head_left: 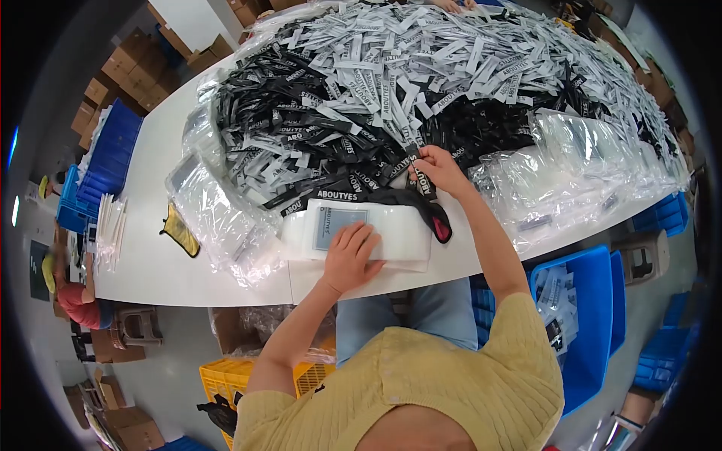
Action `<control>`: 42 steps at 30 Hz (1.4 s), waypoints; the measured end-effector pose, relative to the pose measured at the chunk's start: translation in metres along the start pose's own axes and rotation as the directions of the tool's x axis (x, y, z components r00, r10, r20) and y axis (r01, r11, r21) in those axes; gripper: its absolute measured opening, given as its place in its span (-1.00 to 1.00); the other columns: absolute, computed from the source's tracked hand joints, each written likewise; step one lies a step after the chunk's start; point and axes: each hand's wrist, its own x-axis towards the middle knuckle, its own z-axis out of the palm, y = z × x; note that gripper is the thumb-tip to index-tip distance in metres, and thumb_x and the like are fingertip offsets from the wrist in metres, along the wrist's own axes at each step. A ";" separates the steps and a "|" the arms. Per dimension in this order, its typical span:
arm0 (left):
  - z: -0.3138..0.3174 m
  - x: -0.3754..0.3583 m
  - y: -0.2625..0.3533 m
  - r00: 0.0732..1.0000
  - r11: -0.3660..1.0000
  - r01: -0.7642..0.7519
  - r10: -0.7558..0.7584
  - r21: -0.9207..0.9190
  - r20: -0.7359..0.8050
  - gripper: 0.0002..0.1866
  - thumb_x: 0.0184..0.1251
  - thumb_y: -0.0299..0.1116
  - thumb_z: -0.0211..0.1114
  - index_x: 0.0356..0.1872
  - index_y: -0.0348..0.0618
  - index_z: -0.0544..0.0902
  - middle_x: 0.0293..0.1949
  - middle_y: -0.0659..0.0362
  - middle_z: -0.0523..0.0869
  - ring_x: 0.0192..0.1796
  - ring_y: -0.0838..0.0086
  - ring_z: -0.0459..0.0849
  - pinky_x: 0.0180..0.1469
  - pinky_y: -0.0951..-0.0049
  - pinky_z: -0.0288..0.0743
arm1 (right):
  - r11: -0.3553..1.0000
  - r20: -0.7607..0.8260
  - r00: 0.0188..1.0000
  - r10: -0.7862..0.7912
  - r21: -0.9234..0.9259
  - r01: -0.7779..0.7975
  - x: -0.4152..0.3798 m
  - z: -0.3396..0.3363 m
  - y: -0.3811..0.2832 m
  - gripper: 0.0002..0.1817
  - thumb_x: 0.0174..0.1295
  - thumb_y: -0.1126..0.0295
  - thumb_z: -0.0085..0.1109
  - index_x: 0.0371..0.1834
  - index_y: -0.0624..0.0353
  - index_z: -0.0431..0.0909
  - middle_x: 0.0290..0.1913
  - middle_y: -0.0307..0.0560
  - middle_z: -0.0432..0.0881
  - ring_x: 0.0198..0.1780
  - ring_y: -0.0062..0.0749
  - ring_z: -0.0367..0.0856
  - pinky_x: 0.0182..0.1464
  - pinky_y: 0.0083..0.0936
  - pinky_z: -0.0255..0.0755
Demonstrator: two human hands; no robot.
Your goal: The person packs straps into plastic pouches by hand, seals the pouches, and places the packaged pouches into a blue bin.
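Note:
My left hand (352,255) lies with its fingers spread on a stack of flat white packets (406,233) near the table's front edge. A grey printed panel (340,227) shows on the top packet, beside my fingertips. With its fingers closed, my right hand (442,171) pinches a black printed strip (425,184) at the near edge of the heap. Behind the stack curves a black band (402,197) with a pink-lined end. A large heap of white and black lettered strips (376,75) spreads over the table beyond both hands.
Clear plastic bags (218,210) lie left of the stack, and more clear bags (556,184) lie at right. A yellow and black pouch (180,231) rests on the table (158,165). Blue bins (583,331) stand below the right edge. Another person (75,293) is at far left.

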 end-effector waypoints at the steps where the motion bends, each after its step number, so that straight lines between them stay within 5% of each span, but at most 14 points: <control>1: 0.000 0.000 0.000 1.000 1.000 0.007 -0.007 0.001 0.006 -0.45 -0.12 -0.20 0.41 -0.02 -0.12 0.51 0.08 0.07 0.49 0.19 0.13 0.42 0.19 0.11 0.28 | 1.000 -0.012 1.000 0.019 0.008 -0.019 -0.003 0.003 -0.004 -0.90 0.26 0.46 0.10 -0.31 0.28 0.49 -0.47 -0.15 0.58 -0.51 -0.59 0.54 -0.44 -0.60 0.45; 5: 0.001 -0.001 -0.001 1.000 1.000 0.011 -0.011 0.009 0.007 -0.46 -0.09 -0.17 0.40 -0.03 -0.12 0.51 0.09 0.07 0.50 0.20 0.14 0.42 0.22 0.11 0.26 | 0.992 -0.197 0.978 0.068 0.119 -0.045 0.022 0.012 -0.020 -0.81 0.24 0.36 0.18 -0.42 0.24 0.49 -0.55 -0.21 0.50 -0.59 -0.60 0.45 -0.49 -0.61 0.40; 8: 0.001 -0.001 -0.001 1.000 1.000 0.007 -0.007 -0.002 0.004 -0.42 -0.18 -0.24 0.42 -0.01 -0.13 0.51 0.08 0.06 0.50 0.19 0.11 0.42 0.19 0.10 0.30 | 0.987 -0.357 0.932 -0.057 0.123 0.107 0.084 0.012 -0.040 -0.66 0.19 0.17 0.22 -0.53 0.23 0.49 -0.63 -0.22 0.48 -0.64 -0.60 0.42 -0.62 -0.61 0.32; 10: 0.000 -0.002 -0.001 1.000 1.000 0.010 -0.010 0.007 0.011 -0.42 -0.17 -0.23 0.42 -0.01 -0.12 0.52 0.08 0.06 0.50 0.19 0.11 0.43 0.19 0.11 0.30 | 0.987 -0.465 0.879 -0.108 -0.154 0.040 0.128 0.010 -0.044 -0.64 0.14 0.14 0.24 -0.51 0.28 0.56 -0.54 -0.09 0.61 -0.54 -0.41 0.59 -0.53 -0.48 0.43; 12: -0.001 0.000 -0.002 1.000 1.000 0.005 -0.005 0.014 0.007 -0.42 -0.17 -0.22 0.42 -0.01 -0.12 0.52 0.08 0.07 0.51 0.19 0.12 0.43 0.19 0.11 0.30 | 0.678 -0.380 0.809 -0.448 -0.734 0.031 0.177 0.011 -0.023 -0.64 0.08 0.16 0.23 -0.44 0.32 0.59 -0.47 0.08 0.65 -0.39 -0.08 0.66 -0.39 -0.25 0.49; 15: -0.001 -0.001 -0.002 1.000 1.000 0.003 -0.003 0.023 0.006 -0.42 -0.17 -0.19 0.42 -0.01 -0.11 0.52 0.08 0.07 0.51 0.19 0.13 0.44 0.19 0.11 0.30 | 0.562 -0.338 0.868 -0.364 -0.823 -0.085 0.187 0.032 -0.018 -0.64 0.01 0.18 0.22 -0.42 0.36 0.60 -0.40 0.26 0.63 -0.24 0.13 0.63 -0.25 -0.11 0.47; 18: 0.000 -0.002 -0.003 1.000 1.000 0.012 -0.013 0.019 0.009 -0.47 -0.09 -0.15 0.38 -0.03 -0.12 0.54 0.10 0.06 0.51 0.21 0.15 0.42 0.22 0.11 0.28 | 0.666 -0.347 0.884 -0.313 -0.744 -0.056 0.198 0.029 -0.016 -0.66 -0.09 0.17 0.32 -0.49 0.27 0.61 -0.49 0.07 0.66 -0.37 -0.16 0.66 -0.25 -0.29 0.47; 23: -0.001 -0.001 -0.001 1.000 1.000 0.013 -0.013 0.011 0.006 -0.47 -0.10 -0.17 0.38 -0.04 -0.13 0.54 0.09 0.06 0.51 0.20 0.15 0.43 0.22 0.12 0.29 | 0.970 -0.275 0.952 -0.135 -0.231 0.071 0.122 0.017 -0.052 -0.74 0.01 0.25 0.22 -0.66 0.05 0.36 -0.71 -0.39 0.29 -0.74 -0.70 0.18 -0.70 -0.62 0.00; 26: -0.002 0.000 -0.005 1.000 1.000 0.007 -0.007 0.013 -0.007 -0.47 -0.10 -0.17 0.39 -0.04 -0.13 0.54 0.09 0.06 0.51 0.19 0.14 0.43 0.21 0.11 0.29 | 0.970 -0.253 0.966 -0.062 -0.241 -0.001 0.068 0.009 -0.057 -0.78 0.01 0.27 0.19 -0.59 0.13 0.41 -0.69 -0.24 0.38 -0.70 -0.50 0.33 -0.63 -0.51 0.19; 28: 0.001 -0.001 -0.001 1.000 1.000 0.007 -0.007 0.009 -0.011 -0.47 -0.11 -0.19 0.39 -0.03 -0.13 0.53 0.08 0.06 0.51 0.19 0.13 0.43 0.21 0.11 0.29 | 0.487 -0.076 0.940 -0.331 -0.868 0.101 0.036 0.005 -0.026 -0.75 -0.03 0.25 0.16 -0.42 0.23 0.51 -0.41 0.05 0.57 -0.33 -0.09 0.59 -0.27 -0.23 0.45; 30: 0.001 -0.002 -0.001 1.000 1.000 0.001 -0.001 0.022 -0.012 -0.45 -0.13 -0.22 0.41 -0.02 -0.12 0.51 0.08 0.07 0.50 0.19 0.12 0.43 0.20 0.11 0.29 | 0.309 0.061 0.961 -0.271 -0.940 0.146 0.020 0.015 -0.006 -0.78 0.01 0.31 0.12 -0.34 0.22 0.50 -0.34 0.14 0.56 -0.21 0.09 0.57 -0.17 -0.10 0.47; 32: 0.001 -0.003 0.000 1.000 1.000 -0.002 0.002 0.016 -0.022 -0.44 -0.14 -0.23 0.42 -0.02 -0.12 0.51 0.08 0.09 0.50 0.19 0.13 0.43 0.20 0.11 0.29 | 0.343 0.068 0.931 -0.358 -0.918 0.198 0.015 0.019 0.009 -0.74 -0.04 0.30 0.22 -0.34 0.23 0.48 -0.40 0.08 0.55 -0.27 0.00 0.60 -0.21 -0.20 0.48; 35: 0.002 -0.005 0.000 1.000 1.000 0.002 -0.002 0.012 -0.020 -0.44 -0.14 -0.24 0.43 -0.02 -0.12 0.51 0.09 0.09 0.49 0.19 0.13 0.42 0.20 0.11 0.30 | 0.738 -0.069 0.978 -0.198 -0.667 0.102 0.021 0.011 0.000 -0.62 -0.12 0.27 0.36 -0.28 0.24 0.50 -0.42 0.02 0.57 -0.35 -0.14 0.60 -0.24 -0.32 0.48; 42: 0.002 -0.003 0.000 1.000 1.000 0.005 -0.005 0.013 -0.022 -0.43 -0.15 -0.25 0.43 -0.01 -0.11 0.50 0.09 0.09 0.49 0.19 0.13 0.43 0.19 0.11 0.31 | 0.875 -0.237 0.962 -0.137 -0.485 0.005 -0.008 0.011 -0.025 -0.47 -0.15 0.15 0.45 -0.21 0.35 0.56 -0.44 -0.07 0.62 -0.37 -0.38 0.60 -0.20 -0.45 0.47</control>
